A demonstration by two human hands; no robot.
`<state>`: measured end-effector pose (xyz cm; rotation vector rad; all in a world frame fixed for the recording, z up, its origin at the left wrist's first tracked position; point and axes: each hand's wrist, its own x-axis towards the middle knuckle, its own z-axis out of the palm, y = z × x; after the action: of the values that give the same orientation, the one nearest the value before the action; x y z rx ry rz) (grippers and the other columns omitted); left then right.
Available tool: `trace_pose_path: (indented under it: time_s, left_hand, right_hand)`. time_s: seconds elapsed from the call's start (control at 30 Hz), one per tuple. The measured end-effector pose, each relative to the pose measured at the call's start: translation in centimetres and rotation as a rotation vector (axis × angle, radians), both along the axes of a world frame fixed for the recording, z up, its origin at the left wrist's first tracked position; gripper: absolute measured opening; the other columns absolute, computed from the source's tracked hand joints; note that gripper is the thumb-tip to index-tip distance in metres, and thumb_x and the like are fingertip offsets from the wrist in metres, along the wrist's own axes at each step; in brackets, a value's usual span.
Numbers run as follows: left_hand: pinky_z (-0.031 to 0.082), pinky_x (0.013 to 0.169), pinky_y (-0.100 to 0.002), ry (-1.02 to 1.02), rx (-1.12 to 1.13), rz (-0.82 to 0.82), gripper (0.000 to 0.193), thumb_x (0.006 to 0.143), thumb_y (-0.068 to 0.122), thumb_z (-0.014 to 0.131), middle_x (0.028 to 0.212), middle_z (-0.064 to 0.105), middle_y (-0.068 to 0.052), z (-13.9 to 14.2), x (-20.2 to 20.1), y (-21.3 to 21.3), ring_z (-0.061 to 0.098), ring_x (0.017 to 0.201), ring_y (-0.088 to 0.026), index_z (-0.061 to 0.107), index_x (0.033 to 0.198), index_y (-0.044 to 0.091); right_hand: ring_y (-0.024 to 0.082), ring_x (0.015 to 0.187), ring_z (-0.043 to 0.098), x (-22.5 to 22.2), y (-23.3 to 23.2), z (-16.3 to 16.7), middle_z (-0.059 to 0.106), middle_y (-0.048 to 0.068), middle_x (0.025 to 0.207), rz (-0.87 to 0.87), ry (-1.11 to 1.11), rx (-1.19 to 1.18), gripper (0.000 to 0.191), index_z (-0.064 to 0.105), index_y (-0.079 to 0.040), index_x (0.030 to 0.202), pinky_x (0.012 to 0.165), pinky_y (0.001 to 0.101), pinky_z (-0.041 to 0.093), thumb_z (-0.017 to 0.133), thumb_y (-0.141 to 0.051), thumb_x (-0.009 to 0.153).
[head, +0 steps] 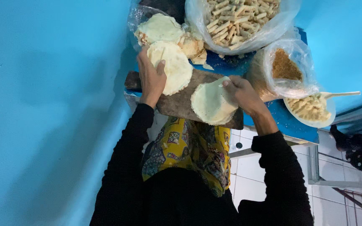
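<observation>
A dark wooden board point(180, 103) lies across the table's near edge. A round pale wrapper sheet point(209, 104) rests on the board's right half, and my right hand point(241, 93) presses on its upper right edge. My left hand point(151, 76) lies flat on a stack of round wrappers point(174, 67) at the board's far left, thumb over the top sheet. Both arms wear black sleeves.
Another wrapper stack point(160, 28) sits in clear plastic behind. A large bag of rolled sticks point(239, 19) stands at the back. A bag of brown crumbs point(286, 66) and a white plate of filling with a spoon point(311, 109) sit right. Blue wall on the left.
</observation>
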<state>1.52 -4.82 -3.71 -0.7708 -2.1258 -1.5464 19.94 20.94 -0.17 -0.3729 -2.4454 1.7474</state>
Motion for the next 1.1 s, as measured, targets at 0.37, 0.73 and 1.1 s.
trace_pose_path:
  time_s: [0.37,0.73,1.1]
  left_hand:
    - [0.048,0.109,-0.053,0.000,0.021,0.065,0.059,0.101,0.006,0.067,0.147,0.041,-0.023,-0.7,0.3,1.0,0.046,0.137,-0.045,0.035,0.150,0.004]
    - [0.051,0.109,-0.050,0.017,0.023,0.078,0.057,0.102,0.006,0.068,0.145,0.044,-0.021,-1.3,-0.2,1.2,0.050,0.136,-0.042,0.036,0.150,0.004]
    - [0.053,0.106,-0.049,-0.031,0.039,0.092,0.054,0.103,0.007,0.064,0.146,0.045,-0.022,-0.5,0.2,0.8,0.052,0.135,-0.043,0.037,0.149,0.006]
  right_hand:
    - [0.016,0.101,0.062,1.8,-1.2,2.4,0.066,0.007,0.110,0.052,-0.080,0.163,0.041,0.056,-0.002,0.131,0.088,0.0331,0.051,0.064,-0.018,0.095]
    - [0.038,0.096,0.067,5.1,-5.2,4.6,0.067,0.018,0.111,-0.053,0.222,0.898,0.037,0.065,-0.007,0.127,0.081,0.0455,0.054,0.073,-0.012,0.091]
    - [0.040,0.087,0.068,1.1,-8.8,1.8,0.068,0.018,0.106,0.118,0.321,0.807,0.036,0.068,-0.012,0.129,0.074,0.0470,0.054,0.063,-0.007,0.094]
